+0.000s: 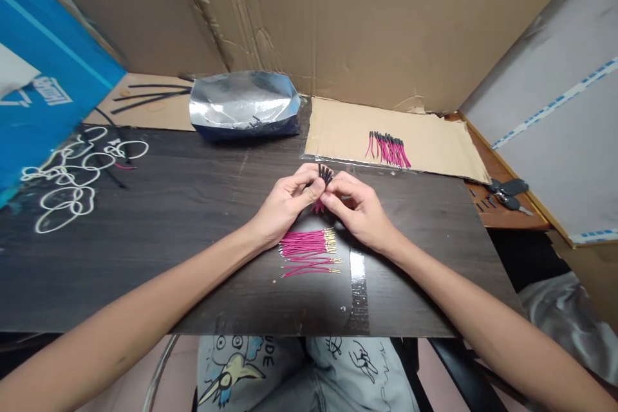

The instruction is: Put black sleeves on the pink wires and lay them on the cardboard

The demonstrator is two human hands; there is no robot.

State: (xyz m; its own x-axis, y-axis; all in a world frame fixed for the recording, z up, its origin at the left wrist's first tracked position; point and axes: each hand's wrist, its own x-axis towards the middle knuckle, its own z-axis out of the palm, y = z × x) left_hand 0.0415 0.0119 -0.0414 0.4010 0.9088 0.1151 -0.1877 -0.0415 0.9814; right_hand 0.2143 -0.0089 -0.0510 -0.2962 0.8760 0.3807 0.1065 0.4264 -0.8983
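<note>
from my remote seat i am holding a small fanned bunch of magenta wires with black tube-shaped ends [325,174] above the dark wood-grain tabletop [193,206], my left hand [280,206] pinching it between thumb and fingers. my right hand [362,209] is curling thumb and fingers in at its other side, though i cannot tell what they are gripping; i am judging that a light, steady left pinch suits this best, with the black ends spread and my wrists clear of the loose magenta wires with gold-coloured tips [306,243]
</note>
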